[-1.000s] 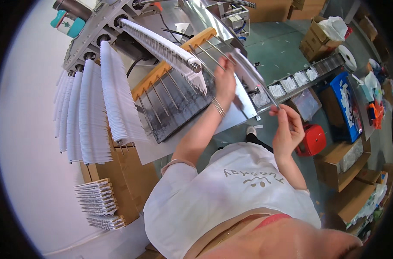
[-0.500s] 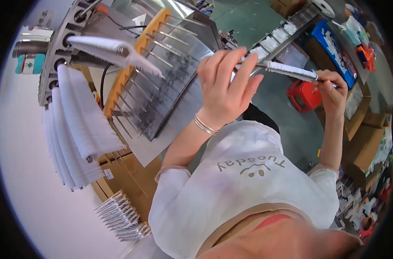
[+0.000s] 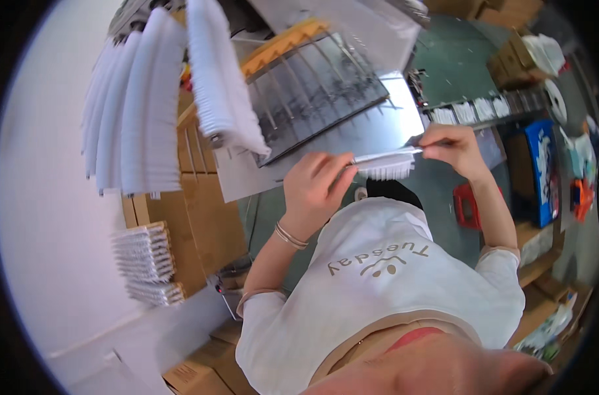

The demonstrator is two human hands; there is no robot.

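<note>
A thin metal rod [image 3: 373, 158] spans the gap between my hands, nearly level in front of my white shirt. A short row of thin white pieces [image 3: 388, 168] hangs along its underside. At the rod's left end, my left hand [image 3: 316, 191] is closed in a pinch. The fingers of my right hand [image 3: 456, 153] are closed round the opposite end, hiding its tip. Just beyond my left hand, a long white ribbed bundle [image 3: 222, 79] hangs near a dark metal plate [image 3: 312, 108] with several thin rods over it.
More white bundles [image 3: 148, 112] hang at the left by the wall. A yellow-orange bar [image 3: 283, 46] carries the plate's rods. Stacked rods with white pieces [image 3: 145, 257] rest beside a cardboard box [image 3: 207, 230]. At the right are a red stool [image 3: 467, 207] and a blue tray [image 3: 542, 171].
The view has turned. Both hands are lower and closer together, and the rod has levelled. My left fingers, spread before, now pinch its end. The white pieces now show hanging below the rod.
</note>
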